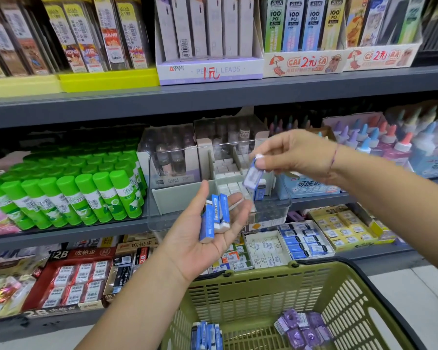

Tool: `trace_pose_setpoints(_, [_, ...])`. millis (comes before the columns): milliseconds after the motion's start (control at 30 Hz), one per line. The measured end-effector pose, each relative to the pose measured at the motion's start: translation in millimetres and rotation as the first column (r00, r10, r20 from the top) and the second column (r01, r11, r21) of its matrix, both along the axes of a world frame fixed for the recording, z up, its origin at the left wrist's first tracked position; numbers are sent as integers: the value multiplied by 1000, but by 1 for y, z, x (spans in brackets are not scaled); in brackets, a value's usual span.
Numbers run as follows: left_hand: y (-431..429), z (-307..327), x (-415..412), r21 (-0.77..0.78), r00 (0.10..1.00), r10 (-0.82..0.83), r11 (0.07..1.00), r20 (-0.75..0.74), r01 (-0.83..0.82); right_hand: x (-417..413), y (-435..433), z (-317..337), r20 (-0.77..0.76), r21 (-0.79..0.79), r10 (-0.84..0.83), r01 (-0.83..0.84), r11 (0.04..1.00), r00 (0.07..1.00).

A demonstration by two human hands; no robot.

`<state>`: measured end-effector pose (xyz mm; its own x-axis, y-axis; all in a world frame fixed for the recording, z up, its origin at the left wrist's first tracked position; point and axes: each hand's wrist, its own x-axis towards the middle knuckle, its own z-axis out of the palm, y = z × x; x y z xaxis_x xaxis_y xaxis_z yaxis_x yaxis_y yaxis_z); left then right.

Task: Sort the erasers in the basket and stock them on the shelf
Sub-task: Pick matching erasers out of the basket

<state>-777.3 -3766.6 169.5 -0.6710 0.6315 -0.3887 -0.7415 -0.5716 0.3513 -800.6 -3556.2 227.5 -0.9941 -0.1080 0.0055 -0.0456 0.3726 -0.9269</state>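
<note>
While the right hand (296, 157) hangs over the clear divided bin (271, 213) at centre frame, stock stands as follows.

Item, single blue eraser (253, 175): pinched at its top end between the right thumb and fingertips. It hangs tilted, with its lower end at the mouth of the bin's right-hand compartment. The end grip probably lets it drop upright into a narrow slot. One standing blue eraser (261, 192) is already there.

Item, stack of blue erasers (214, 218): lying in the left hand (208, 238), just below centre. The palm faces up, the fingers curl loosely round the stack and the thumb is raised alongside. The hand sits close under the bin, seemingly as a ready supply for the other hand.

Item, basket (339, 286): olive green, lower right. It holds more blue erasers (206, 334) at the bottom edge of the frame. A cluster of purple erasers (304, 329) lies to their right, apart from them. Both lots await shelving, so the task looks well short of done.

Item, bin: on the middle shelf, with white erasers (225, 168) in the compartments left of the blue ones, one kind to each.

Adjacent stock: green glue sticks (74, 193) at centre left, pencil leads (208, 69) on the upper shelf, boxed erasers (304, 243) on the lower shelf behind the basket.
</note>
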Motion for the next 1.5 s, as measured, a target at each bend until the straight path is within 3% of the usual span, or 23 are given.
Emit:
trace_pose_setpoints(67, [-1, -1, -1, -56, 1000, 10, 998, -1, -10, -7, 18, 6, -119, 242, -58, 86, 966, 991])
trace_pose_setpoints(100, [-1, -1, -1, -80, 1000, 15, 997, -1, -15, -11, 24, 6, -180, 436, -49, 125, 891, 982])
trace_pose_setpoints(167, [-1, -2, -2, -107, 1000, 31, 994, 5, -31, -18, 31, -3, -240, 751, 21, 172, 638, 971])
trace_pose_setpoints(200, [-1, -2, -2, -114, 999, 40, 993, 6, -39, -21, 32, -10, -222, 828, 51, 161, 537, 974])
trace_pose_setpoints(300, [0, -3, -2, -126, 999, 53, 991, 1, -52, -29, 27, -31, -165, 922, 94, 120, 368, 982])
trace_pose_setpoints(400, [0, -4, -2, -128, 998, 62, 990, -4, -62, -34, 20, -40, -230, 955, 143, 194, 226, 963])
trace_pose_setpoints(567, [-1, -4, -3, -126, 998, 66, 990, -4, -66, -38, 11, -46, -183, 983, 166, 180, 28, 969])
trace_pose_setpoints(633, [-1, -5, -4, -123, 998, 65, 990, -8, -65, -38, 10, -50, -216, 976, 159, 220, -7, 964])
trace_pose_setpoints(767, [-2, -4, -2, -114, 999, 44, 993, -13, -45, -37, 11, -58, -304, 952, 121, 305, 15, 945])
trace_pose_setpoints(867, [-4, -4, -2, -69, 999, 34, 997, 2, -34, -35, 13, -56, -309, 947, 89, 297, 122, 947])
trace_pose_setpoints(933, [-5, -3, -1, -13, 1000, 11, 1000, 7, -11, -28, 11, -50, -335, 896, 55, 300, 326, 941])
trace_pose_setpoints(1033, [-4, -2, 0, 29, 999, -38, 999, -33, 39, -9, -8, -38, -328, 573, -18, 214, 791, 944])
trace_pose_setpoints(1100, [-2, -1, 1, 34, 997, -53, 998, -49, 55, 4, -27, -30, -179, 353, 46, 20, 935, 983])
trace_pose_setpoints(1167, [0, -1, 1, 46, 998, -43, 998, -35, 44, 13, -40, -27, 25, 223, 166, -167, 960, 986])
trace_pose_setpoints(1233, [0, -2, 1, 27, 998, -41, 999, -37, 42, 16, -44, -28, 114, 169, 224, -241, 956, 968])
trace_pose_setpoints(1400, [-1, -3, 3, -36, 996, -40, 999, -84, 37, 18, -46, -32, 203, 51, 212, -226, 973, 956])
trace_pose_setpoints(1500, [-1, -3, 1, -30, 999, -16, 999, -44, 15, 18, -42, -28, 159, -14, 211, -211, 977, 965])
